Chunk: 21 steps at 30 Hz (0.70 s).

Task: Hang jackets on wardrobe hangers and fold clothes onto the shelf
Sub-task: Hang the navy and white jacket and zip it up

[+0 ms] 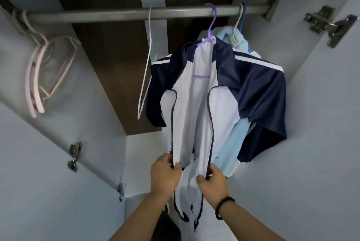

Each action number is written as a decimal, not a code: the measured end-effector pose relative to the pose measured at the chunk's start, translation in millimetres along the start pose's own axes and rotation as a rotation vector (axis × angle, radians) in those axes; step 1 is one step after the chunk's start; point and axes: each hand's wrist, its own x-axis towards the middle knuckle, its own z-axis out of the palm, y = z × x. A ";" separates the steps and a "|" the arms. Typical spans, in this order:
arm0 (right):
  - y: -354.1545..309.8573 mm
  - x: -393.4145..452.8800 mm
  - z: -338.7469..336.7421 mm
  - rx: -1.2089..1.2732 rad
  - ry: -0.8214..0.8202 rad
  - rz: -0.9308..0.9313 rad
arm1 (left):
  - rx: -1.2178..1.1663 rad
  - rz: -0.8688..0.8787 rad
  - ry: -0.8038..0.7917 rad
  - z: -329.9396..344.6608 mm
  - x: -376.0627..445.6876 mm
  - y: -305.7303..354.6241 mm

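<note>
A navy and white track jacket (251, 86) hangs unzipped on a purple hanger (211, 24) from the wardrobe rail (116, 14). My left hand (165, 174) pinches the lower edge of its left front panel by the zipper. My right hand (213, 180) grips the lower edge of the right front panel. Behind the jacket, a light blue garment (231, 151) hangs on another hanger at the rail's right end.
An empty white hanger (145, 77) hangs just left of the jacket. Several pink hangers (39, 77) cluster at the rail's left end. Grey wardrobe walls close in on both sides, with door hinges (329, 24) at the right and lower left. A dark object (167, 225) lies below.
</note>
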 end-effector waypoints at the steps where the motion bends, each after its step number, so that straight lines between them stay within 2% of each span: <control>1: 2.3 -7.2 -0.4 -0.019 0.002 -0.006 | 0.043 -0.015 -0.010 0.2 -8.0 -4.2; 3: 2.1 -22.2 -2.4 -0.036 -0.017 -0.014 | 0.067 -0.036 -0.040 -2.6 -24.9 -12.3; 6: 8.0 -44.0 -4.9 0.029 -0.053 -0.001 | -0.122 -0.096 -0.064 -11.6 -51.7 -17.6; 11: 17.3 -84.0 -0.2 0.208 0.032 -0.028 | -0.344 -0.107 0.048 -29.3 -92.2 -16.2; 13: 18.2 -102.3 6.2 0.263 0.107 -0.059 | -0.376 -0.101 -0.026 -36.6 -105.1 -18.2; 15: 19.4 -118.6 13.3 0.282 0.104 -0.047 | -0.323 -0.091 -0.121 -43.0 -116.3 -24.8; 21: 25.0 -167.3 35.6 0.133 0.015 0.199 | -0.211 -0.264 -0.313 -70.9 -167.6 -68.8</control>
